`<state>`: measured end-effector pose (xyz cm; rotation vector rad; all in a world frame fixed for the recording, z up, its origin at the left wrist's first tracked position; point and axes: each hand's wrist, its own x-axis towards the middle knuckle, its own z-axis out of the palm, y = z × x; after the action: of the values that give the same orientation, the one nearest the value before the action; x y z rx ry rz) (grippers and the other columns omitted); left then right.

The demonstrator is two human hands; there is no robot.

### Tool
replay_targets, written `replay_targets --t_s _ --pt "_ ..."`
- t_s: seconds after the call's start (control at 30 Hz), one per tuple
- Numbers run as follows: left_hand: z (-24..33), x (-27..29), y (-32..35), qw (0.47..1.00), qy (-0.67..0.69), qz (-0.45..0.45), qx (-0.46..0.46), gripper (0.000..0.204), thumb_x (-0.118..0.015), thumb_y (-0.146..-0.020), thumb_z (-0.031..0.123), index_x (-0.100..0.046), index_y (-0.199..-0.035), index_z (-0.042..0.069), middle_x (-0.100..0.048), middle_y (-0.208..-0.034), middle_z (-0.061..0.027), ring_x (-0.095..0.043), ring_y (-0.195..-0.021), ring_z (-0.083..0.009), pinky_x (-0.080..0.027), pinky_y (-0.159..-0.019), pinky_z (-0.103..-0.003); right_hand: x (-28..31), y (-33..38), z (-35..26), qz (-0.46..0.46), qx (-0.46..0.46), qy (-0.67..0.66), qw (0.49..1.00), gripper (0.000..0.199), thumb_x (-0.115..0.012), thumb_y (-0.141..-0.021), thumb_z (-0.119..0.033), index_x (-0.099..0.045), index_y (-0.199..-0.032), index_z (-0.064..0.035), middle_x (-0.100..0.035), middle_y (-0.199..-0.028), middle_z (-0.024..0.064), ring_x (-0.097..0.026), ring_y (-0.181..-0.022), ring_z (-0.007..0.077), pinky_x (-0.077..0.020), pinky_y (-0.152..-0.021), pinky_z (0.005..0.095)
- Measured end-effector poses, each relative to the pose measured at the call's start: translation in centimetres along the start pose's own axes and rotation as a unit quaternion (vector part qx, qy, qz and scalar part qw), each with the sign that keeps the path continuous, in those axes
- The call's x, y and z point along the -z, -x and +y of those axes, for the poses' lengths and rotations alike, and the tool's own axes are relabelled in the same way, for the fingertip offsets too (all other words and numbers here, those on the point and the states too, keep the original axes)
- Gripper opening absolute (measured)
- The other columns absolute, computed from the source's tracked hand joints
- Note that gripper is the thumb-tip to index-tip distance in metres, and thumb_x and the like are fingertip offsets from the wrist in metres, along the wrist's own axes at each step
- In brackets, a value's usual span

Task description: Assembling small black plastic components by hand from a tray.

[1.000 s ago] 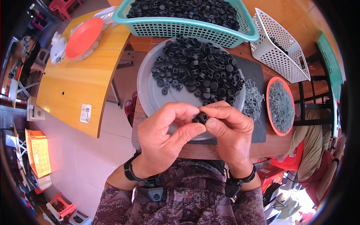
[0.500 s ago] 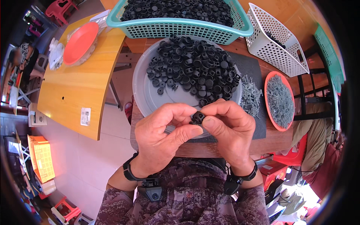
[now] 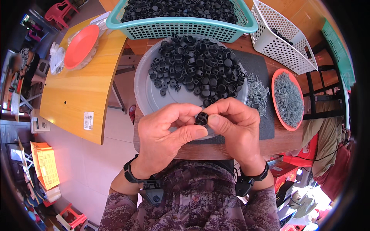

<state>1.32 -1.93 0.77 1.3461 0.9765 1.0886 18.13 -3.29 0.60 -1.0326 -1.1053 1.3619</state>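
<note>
Between my fingertips is a small round black plastic part (image 3: 201,118) with openings in its face. My left hand (image 3: 163,125) pinches it from the left with thumb and forefinger. From the right, my right hand (image 3: 235,129) grips the same part with thumb and forefinger. Both hands are just above the near rim of a wide translucent tub (image 3: 144,90). Many loose black plastic caps and rings (image 3: 200,65) lie heaped in that tub, a few smaller round pieces toward its left side.
Behind the tub stands a teal basket (image 3: 185,30) full of black parts. A white perforated basket (image 3: 277,46) is at the far right. Metal screws lie loose on a dark mat (image 3: 266,133) and fill an orange dish (image 3: 295,125). A yellow table (image 3: 77,100) holds a red tray (image 3: 81,46).
The black part has turned between my fingertips, so its face with openings shows differently. Both hands stay close together in nearly the same place; the view has shifted slightly.
</note>
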Motion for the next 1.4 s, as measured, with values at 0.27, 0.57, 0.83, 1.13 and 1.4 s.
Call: replay_targets --t_s 0.27,0.57,0.83,1.13,1.4 --pt "0.3 0.2 -0.4 0.996 0.063 -0.031 0.056 0.027 -0.073 -0.074 0.005 -0.062 -0.098 -0.001 -0.063 -0.079 -0.0029 -0.058 -0.073 -0.0066 -0.048 -0.066 -0.02 0.3 -0.6 -0.8 -0.025 -0.062 -0.031 0.997 0.008 -0.058 -0.084 0.002 -0.061 -0.091 0.0042 -0.064 -0.083 0.0047 -0.057 -0.077 0.0067 -0.0463 -0.069 0.0201" --pt "0.4 0.2 -0.7 0.996 0.06 -0.023 0.065 0.032 -0.074 -0.07 -0.002 -0.061 -0.099 -0.006 -0.062 -0.081 -0.0044 -0.054 -0.07 -0.0069 -0.045 -0.061 -0.018 0.0 -0.6 0.0 -0.008 -0.025 -0.001 1.0 0.007 -0.061 -0.081 0.003 -0.063 -0.088 0.0025 -0.064 -0.083 0.004 -0.057 -0.076 0.0059 -0.0467 -0.068 0.0197" --pt "0.0 0.3 -0.9 0.996 0.045 -0.045 0.063 0.028 -0.073 -0.072 0.003 -0.062 -0.097 -0.004 -0.063 -0.08 -0.0039 -0.056 -0.071 -0.0061 -0.046 -0.062 -0.019 0.0 -0.7 0.2 0.003 0.027 0.058 0.998 0.009 -0.061 -0.079 0.007 -0.063 -0.085 0.0019 -0.062 -0.078 0.0021 -0.057 -0.075 0.0061 -0.0462 -0.067 0.0194" --pt "-0.5 0.3 -0.7 0.998 -0.018 -0.054 0.009 0.028 -0.073 -0.075 0.017 -0.06 -0.093 0.0 -0.065 -0.078 -0.0038 -0.06 -0.07 -0.0059 -0.048 -0.062 -0.02 -0.2 -0.4 -0.2 -0.008 0.082 0.133 0.988 0.012 -0.062 -0.074 0.01 -0.063 -0.083 0.001 -0.059 -0.076 0.0041 -0.056 -0.072 0.0105 -0.0448 -0.065 0.0225" --pt "0.0 0.1 -0.6 0.998 0.021 -0.046 0.027 0.03 -0.073 -0.075 0.017 -0.06 -0.095 -0.001 -0.066 -0.08 -0.004 -0.061 -0.072 -0.0069 -0.049 -0.064 -0.021 -0.5 -0.2 0.0 0.005 0.087 0.094 0.992 0.014 -0.062 -0.074 0.011 -0.063 -0.084 0.001 -0.059 -0.076 0.0053 -0.055 -0.071 0.0122 -0.0444 -0.063 0.0228"
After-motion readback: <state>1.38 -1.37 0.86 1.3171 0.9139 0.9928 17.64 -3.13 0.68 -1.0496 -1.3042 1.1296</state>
